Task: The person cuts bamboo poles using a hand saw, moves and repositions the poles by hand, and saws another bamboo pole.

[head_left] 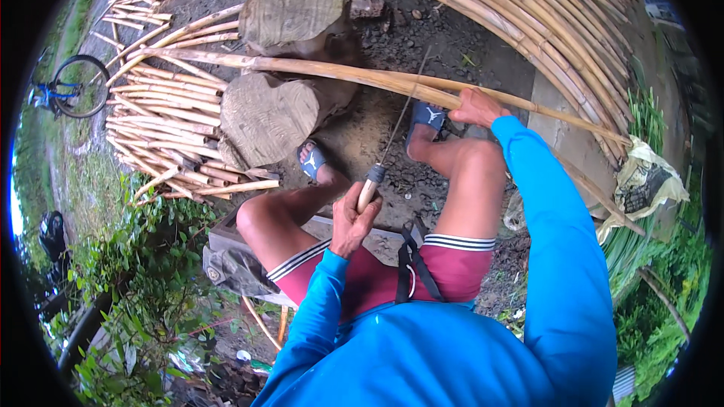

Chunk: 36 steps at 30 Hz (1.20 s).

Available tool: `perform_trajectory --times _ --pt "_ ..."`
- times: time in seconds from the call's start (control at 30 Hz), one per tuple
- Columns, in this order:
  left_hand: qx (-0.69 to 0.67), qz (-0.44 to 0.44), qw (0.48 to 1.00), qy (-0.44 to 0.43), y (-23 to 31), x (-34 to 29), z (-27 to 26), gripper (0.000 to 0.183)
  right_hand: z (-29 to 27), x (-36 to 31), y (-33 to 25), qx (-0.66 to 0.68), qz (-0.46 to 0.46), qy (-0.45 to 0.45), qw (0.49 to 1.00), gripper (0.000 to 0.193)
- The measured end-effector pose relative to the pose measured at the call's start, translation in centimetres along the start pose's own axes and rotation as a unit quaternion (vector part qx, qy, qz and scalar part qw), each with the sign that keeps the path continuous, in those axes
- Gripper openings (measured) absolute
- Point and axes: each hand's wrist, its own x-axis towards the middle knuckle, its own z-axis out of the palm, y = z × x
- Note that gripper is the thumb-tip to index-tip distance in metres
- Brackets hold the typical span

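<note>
My left hand (pixel 354 218) is closed round the pale handle of a long, thin-bladed tool (pixel 397 126) with a dark band below the blade. The blade is seen nearly edge-on, so I cannot tell a saw from a large knife. It slants up and away, its far part crossing a bamboo pole (pixel 324 68). My right hand (pixel 480 108) grips this pole just right of the blade. Leftward, the pole passes between two upright log stumps, a far one (pixel 290 11) and a near one (pixel 264 117). A thinner bamboo pole (pixel 543 108) runs alongside to the right.
Cut bamboo lengths (pixel 166 105) lie piled at left, beside the stumps. Long bamboo poles (pixel 528 15) curve across the far right. A pale sack (pixel 645 181) lies at right. Leafy plants (pixel 136 256) grow near left, and a bicycle wheel (pixel 81 87) stands beyond.
</note>
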Motion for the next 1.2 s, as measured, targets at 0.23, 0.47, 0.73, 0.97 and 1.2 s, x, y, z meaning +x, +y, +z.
perform_trajectory --times 0.23,0.47,0.73,0.97,1.2 --pt "0.008 -0.026 1.0 0.001 -2.0 1.3 1.4 0.018 2.2 1.3 1.7 0.036 0.016 -0.035 0.999 0.049" --pt "0.079 -0.001 0.997 0.019 -3.4 3.5 2.4 0.031 2.8 0.3 0.7 0.104 0.005 -0.066 0.992 0.049" --pt "0.085 0.022 0.995 0.041 -3.9 6.5 3.9 0.032 2.9 0.6 0.4 0.073 0.017 -0.052 0.996 0.047" --pt "0.068 0.023 0.997 0.039 -3.8 7.0 3.7 0.029 1.8 0.2 -0.5 0.091 0.006 -0.085 0.992 0.039" --pt "0.017 0.017 0.998 0.064 -5.4 7.6 1.6 0.021 0.2 3.0 -6.3 0.086 -0.019 -0.047 0.995 0.043"
